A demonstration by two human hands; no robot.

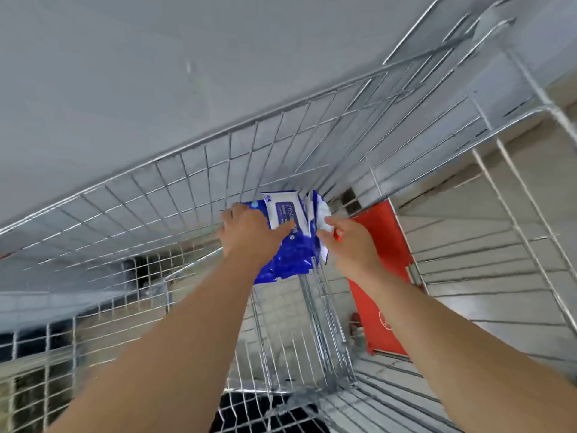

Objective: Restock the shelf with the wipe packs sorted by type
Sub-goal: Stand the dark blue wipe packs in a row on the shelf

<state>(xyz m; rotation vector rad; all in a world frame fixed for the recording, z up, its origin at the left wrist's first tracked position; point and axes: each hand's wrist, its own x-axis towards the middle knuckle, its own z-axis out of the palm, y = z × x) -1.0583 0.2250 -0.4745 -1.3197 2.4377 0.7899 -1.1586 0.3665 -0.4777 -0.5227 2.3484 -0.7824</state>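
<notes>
Wire cart (pixel 193 195), big, fills most of view; mesh sides, blurred. Grey flat surface (pixel 125 73) beyond its far rim. Red panel (pixel 381 276) outside cart on R side, tiled floor (pixel 487 245) around it.

Both bare forearms reach down into cart's far corner. Blue wipe pack (pixel 293 254) w/ white label flap sits there against the mesh; 2nd pack (pixel 317 207), blue/white, just beside it on R, touching.

L hand (pixel 249 232): fingers curled over blue pack's edge, thumb across label, firm hold. R hand (pixel 349 242): fingertips pinch 2nd pack's white end. Small orange bit (pixel 337 236) at R fingers, can't tell what.
</notes>
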